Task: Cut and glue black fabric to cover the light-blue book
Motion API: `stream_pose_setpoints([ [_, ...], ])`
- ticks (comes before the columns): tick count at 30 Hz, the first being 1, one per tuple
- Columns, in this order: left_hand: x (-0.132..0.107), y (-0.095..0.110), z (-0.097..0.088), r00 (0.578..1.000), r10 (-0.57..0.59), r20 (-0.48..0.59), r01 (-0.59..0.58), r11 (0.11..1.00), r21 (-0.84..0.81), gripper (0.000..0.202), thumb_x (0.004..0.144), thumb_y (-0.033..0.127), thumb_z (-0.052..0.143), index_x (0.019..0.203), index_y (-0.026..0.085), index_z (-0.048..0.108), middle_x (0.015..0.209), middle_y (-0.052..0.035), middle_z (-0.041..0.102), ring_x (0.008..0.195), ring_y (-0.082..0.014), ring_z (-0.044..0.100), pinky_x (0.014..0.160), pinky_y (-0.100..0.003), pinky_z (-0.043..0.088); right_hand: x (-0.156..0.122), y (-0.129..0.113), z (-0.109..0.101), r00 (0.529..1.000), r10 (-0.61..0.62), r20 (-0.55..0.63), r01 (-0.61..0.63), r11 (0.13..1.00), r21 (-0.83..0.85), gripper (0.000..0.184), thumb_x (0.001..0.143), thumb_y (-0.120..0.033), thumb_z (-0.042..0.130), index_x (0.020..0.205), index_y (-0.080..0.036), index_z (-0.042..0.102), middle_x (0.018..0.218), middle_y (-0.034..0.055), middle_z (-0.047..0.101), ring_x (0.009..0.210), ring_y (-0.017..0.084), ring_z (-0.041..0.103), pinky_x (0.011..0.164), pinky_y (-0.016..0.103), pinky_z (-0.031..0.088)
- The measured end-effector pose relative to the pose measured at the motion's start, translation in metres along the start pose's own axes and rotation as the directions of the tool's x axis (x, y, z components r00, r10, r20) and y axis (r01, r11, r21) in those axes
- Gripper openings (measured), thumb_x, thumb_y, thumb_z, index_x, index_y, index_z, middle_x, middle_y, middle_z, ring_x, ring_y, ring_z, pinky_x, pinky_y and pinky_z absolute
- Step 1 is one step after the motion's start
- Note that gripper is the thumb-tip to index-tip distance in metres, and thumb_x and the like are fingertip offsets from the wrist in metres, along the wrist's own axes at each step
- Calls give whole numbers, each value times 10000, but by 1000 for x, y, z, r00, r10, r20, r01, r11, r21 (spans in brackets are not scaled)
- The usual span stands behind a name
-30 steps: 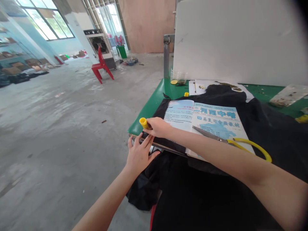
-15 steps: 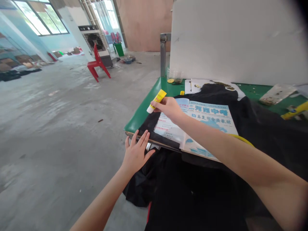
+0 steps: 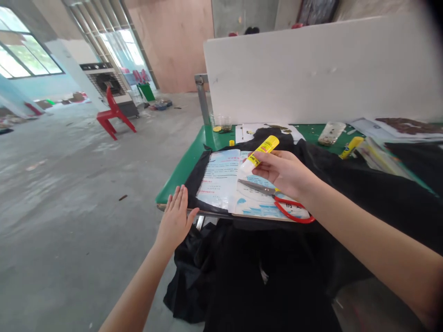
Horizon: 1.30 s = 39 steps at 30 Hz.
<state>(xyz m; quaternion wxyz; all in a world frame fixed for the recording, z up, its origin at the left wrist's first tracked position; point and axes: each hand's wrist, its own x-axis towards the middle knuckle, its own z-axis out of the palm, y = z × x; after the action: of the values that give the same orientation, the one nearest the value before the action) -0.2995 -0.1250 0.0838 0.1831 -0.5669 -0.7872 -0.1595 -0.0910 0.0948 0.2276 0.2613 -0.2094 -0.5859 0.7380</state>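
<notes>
A yellow and white glue stick (image 3: 265,151) is gripped in my right hand (image 3: 285,173), tilted above an open book. The book (image 3: 218,177) lies on black cloth (image 3: 195,177) at the table's front edge. Red-handled scissors (image 3: 294,212) rest across the book's right side, below my right hand, blades toward the left. My left hand (image 3: 176,216) lies flat, fingers stretched out, on the cloth at the table's front left corner. The small yellow cap (image 3: 231,143) stands behind the book.
The green table (image 3: 178,177) has a white board (image 3: 311,74) along its back. Clear plastic cups (image 3: 225,123), a clear container (image 3: 331,133) and a second yellow glue tube (image 3: 351,147) stand or lie there. A red chair (image 3: 114,115) is on the floor at left.
My right hand has moved right with the glue stick, from the book's left edge to over its middle. The scissors now show. The left hand keeps to the table corner; the view has shifted.
</notes>
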Motion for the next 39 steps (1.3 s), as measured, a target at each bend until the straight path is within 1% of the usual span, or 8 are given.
stream_pose_setpoints([
  [5,14,30,9,992,115,56,-115,993,6,676,933,444,335,1457,83,107,1465,-212,267,1374,-285,199,1074,-496,280,-45,-14,-26,996,-85,-32,83,994,-67,265,757,-384,670,903,-162,670,961,90,673,901,204,644,803,325,567],
  [14,48,49,31,989,91,120,-90,996,-13,656,945,438,258,1442,27,138,1464,-230,250,1375,-288,195,1071,-495,271,-111,1,-69,983,-63,-175,62,998,-16,256,731,-352,698,911,-169,687,954,93,677,822,207,656,719,327,571],
  [21,56,55,52,963,170,209,-181,983,35,625,946,455,214,1399,30,288,1432,-221,328,1346,-273,289,1054,-467,305,-147,17,-104,898,-149,-414,117,988,-102,240,749,-365,668,937,-217,671,964,77,661,863,213,633,716,333,544],
  [25,59,55,46,961,173,215,-179,984,8,617,945,458,220,1389,39,306,1418,-212,362,1328,-274,327,1037,-453,337,-159,26,-125,833,-198,-517,138,978,-153,214,772,-350,621,952,-237,647,878,67,643,812,207,613,657,326,513],
  [29,69,67,24,966,184,183,-177,983,-54,568,947,426,251,1370,56,334,1380,-186,426,1310,-275,351,1049,-456,326,-160,31,-142,792,-310,-526,193,944,-266,98,762,-264,579,857,-239,585,875,58,619,805,207,597,683,346,481],
  [33,76,101,4,966,235,110,-216,963,-160,494,943,376,318,1348,97,359,1361,-155,445,1292,-247,373,1048,-413,349,-144,27,-148,731,-530,-430,163,747,-644,136,736,-254,584,867,-247,548,842,30,601,762,185,571,683,324,442],
  [36,76,135,-1,944,327,39,-313,926,-211,418,927,315,381,1304,139,408,1334,-125,474,1273,-232,394,1065,-415,330,-116,22,-146,840,-516,-170,84,433,-898,150,783,-304,559,912,-246,607,819,27,649,802,188,586,797,345,402],
  [39,73,166,1,919,395,-3,-384,890,-246,333,905,252,423,1219,162,487,1270,-108,525,1199,-231,462,1047,-419,348,-81,21,-141,960,-260,103,131,95,-987,221,793,-398,562,881,-226,669,795,34,690,736,181,610,880,388,320],
])
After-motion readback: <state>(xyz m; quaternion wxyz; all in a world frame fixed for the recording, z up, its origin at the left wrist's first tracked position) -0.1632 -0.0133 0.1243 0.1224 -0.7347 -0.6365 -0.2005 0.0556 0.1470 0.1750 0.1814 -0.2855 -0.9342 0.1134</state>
